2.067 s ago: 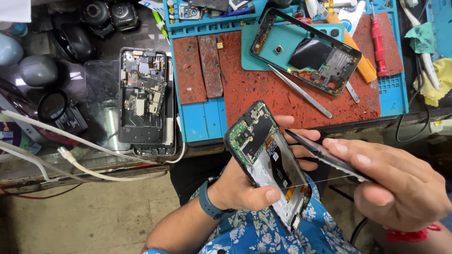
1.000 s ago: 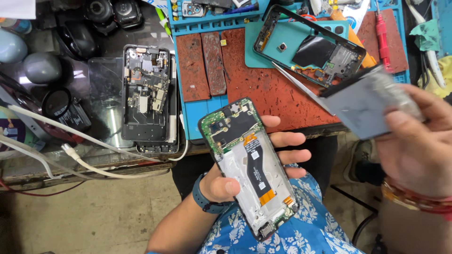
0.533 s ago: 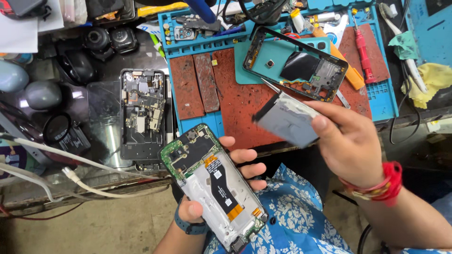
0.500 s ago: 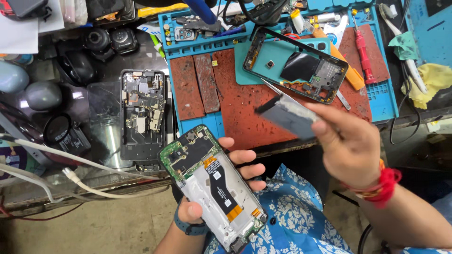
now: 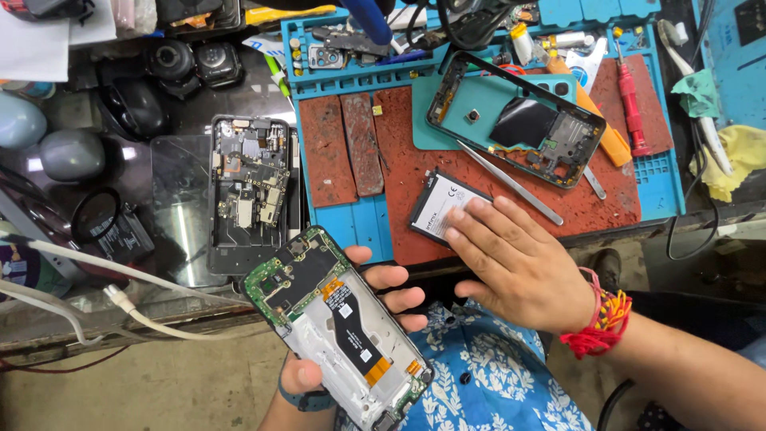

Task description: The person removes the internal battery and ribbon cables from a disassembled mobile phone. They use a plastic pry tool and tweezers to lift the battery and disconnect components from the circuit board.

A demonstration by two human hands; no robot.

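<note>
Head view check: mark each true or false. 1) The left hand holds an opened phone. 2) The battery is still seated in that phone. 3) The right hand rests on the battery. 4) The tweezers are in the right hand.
1) True: the left hand grips the opened phone, circuit side up.
2) False: the battery lies on the red mat.
3) True: the right hand has its fingertips on the battery.
4) False: the tweezers lie loose on the mat.
</note>
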